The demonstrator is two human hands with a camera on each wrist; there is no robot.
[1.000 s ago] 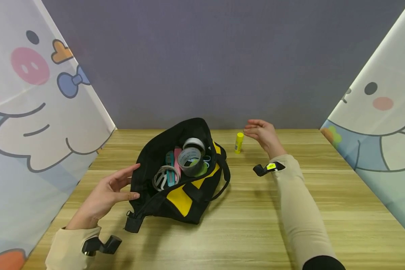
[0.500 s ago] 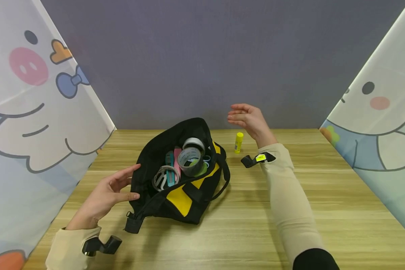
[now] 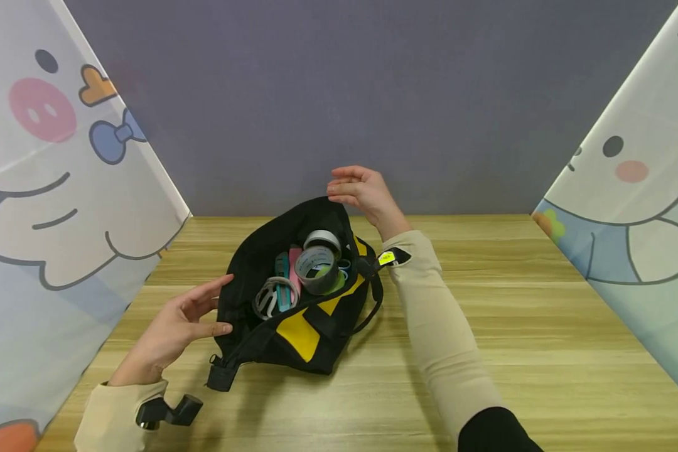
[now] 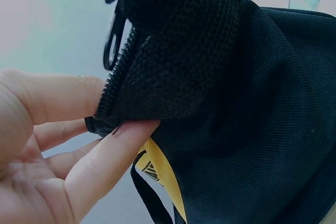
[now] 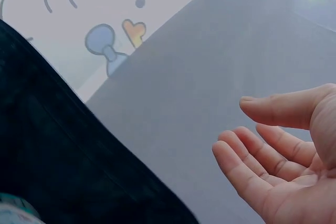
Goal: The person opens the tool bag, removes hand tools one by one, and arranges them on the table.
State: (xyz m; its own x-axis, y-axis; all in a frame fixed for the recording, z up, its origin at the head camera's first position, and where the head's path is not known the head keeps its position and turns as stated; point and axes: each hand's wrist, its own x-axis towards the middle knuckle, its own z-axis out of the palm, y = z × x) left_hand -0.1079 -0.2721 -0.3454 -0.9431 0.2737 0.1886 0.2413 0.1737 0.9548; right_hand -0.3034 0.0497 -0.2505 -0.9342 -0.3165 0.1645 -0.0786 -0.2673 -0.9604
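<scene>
A black bag (image 3: 347,333) with yellow panels stands on the table, its zipped mouth wide apart. At its left end my left hand (image 3: 164,329) holds the rim between thumb and fingers; the left wrist view shows the thumb on the cloth (image 4: 173,77) beside the zipper. Over the far rim hovers my right hand (image 3: 367,191), fingers slightly bent and nothing between them, as the right wrist view of that hand (image 5: 278,177) confirms. Inside the bag lie a grey tape roll (image 3: 324,284), a white tape roll (image 3: 322,236), a turquoise item (image 3: 283,296), a pink item (image 3: 295,271) and a pale coil (image 3: 260,298).
The wooden table (image 3: 520,314) reaches back to a grey wall panel (image 3: 463,113). Cartoon-printed panels (image 3: 39,169) flank it on either side. A black handle loop (image 3: 373,307) sticks out from the bag's right side. The right forearm (image 3: 435,326) crosses the table beside it.
My right hand has swept left from beside the yellow glue stick to above the bag's far rim. The arm now hides the glue stick. My left hand and the bag stay put.
</scene>
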